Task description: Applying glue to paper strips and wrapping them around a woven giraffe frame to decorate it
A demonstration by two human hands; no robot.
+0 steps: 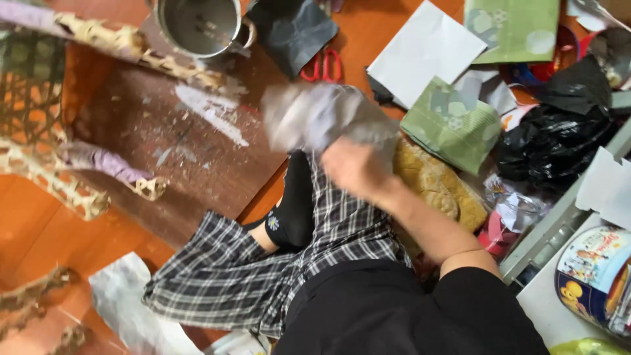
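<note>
My right hand is blurred by motion above my knee and grips a crumpled pale grey sheet, paper or thin plastic, which is also blurred. My forearm reaches in from the lower right. My left hand does not show. Under the hand are my legs in black-and-white checked trousers and a black sock. A tan crumpled bundle lies just right of the hand.
A brown dusty board lies on the orange floor, with a woven bamboo frame at the left. At the top are a metal pot and red scissors. Green patterned paper, white paper, a black bag and a printed tin crowd the right.
</note>
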